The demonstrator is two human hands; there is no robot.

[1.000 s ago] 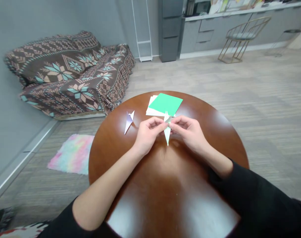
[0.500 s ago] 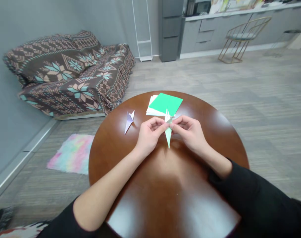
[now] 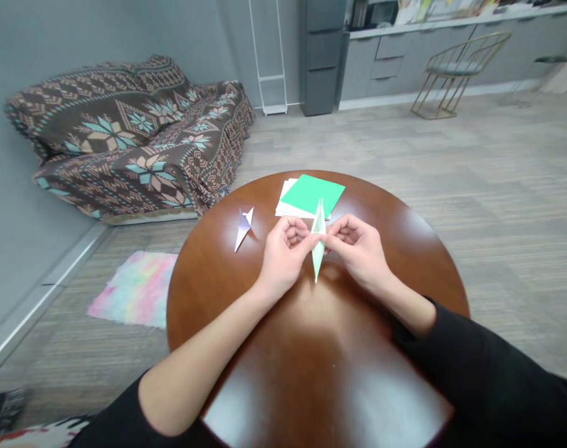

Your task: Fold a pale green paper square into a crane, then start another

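Observation:
A pale green folded paper (image 3: 318, 254), long and narrow with a point toward me, is pinched between both hands over the round table. My left hand (image 3: 286, 249) grips its left edge with thumb and fingers closed. From the other side, my right hand (image 3: 357, 246) pinches the right edge, the two thumbs nearly meeting at its middle. Two thin tips of the paper point away from me. Beyond the hands lie a green paper sheet (image 3: 311, 190) and white sheets (image 3: 283, 208) beneath it. A purple and white folded paper piece (image 3: 242, 229) rests left of my left hand.
The round brown wooden table (image 3: 311, 348) has a glossy top. A sofa with a patterned cover (image 3: 148, 143) stands at the back left, and a fluffy pastel rug (image 3: 134, 289) lies on the floor. Far right are a gold-framed chair (image 3: 456, 68) and grey cabinets (image 3: 405, 62).
The folded paper's two far tips now reach farther away from me, and its upper part looks straighter and more spread. Both hands keep their pinch with only slight movement.

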